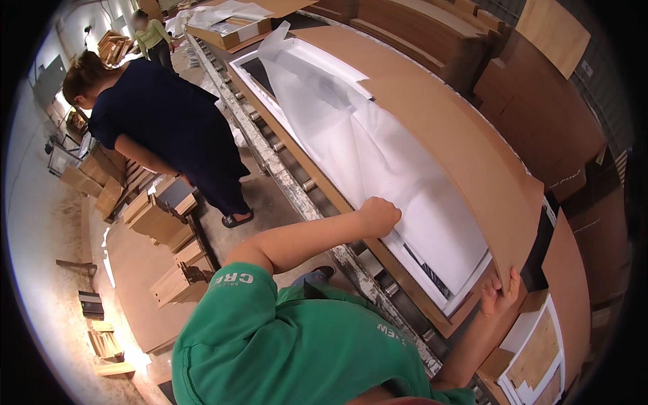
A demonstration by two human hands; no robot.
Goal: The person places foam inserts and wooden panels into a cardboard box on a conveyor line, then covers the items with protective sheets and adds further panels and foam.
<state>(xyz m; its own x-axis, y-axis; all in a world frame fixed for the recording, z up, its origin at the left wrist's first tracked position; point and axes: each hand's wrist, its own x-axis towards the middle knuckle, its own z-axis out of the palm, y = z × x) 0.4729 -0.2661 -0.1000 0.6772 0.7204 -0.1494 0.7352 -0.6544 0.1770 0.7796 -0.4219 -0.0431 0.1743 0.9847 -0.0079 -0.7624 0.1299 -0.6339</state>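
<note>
A long, shallow cardboard box (312,174) lies open on the roller conveyor. White foam sheeting (398,152) covers most of its contents, loose and creased, with a translucent end standing up at the far side. My left hand (381,217) is closed in a fist at the box's near long side, with the sheeting's folds running toward it. Just past it, a dark strip (432,275) and a white edge show inside the box. My right hand (499,293) grips the near corner of the folded-back brown cardboard flap (442,125), thumb and fingers around its edge.
The conveyor's worn side rail (270,158) runs between me and the box. Another open box (229,30) lies farther along. A co-worker in dark clothes (165,121) stands left, beside stacked wooden parts (162,223). Tall cardboard sheets (540,108) stand at right.
</note>
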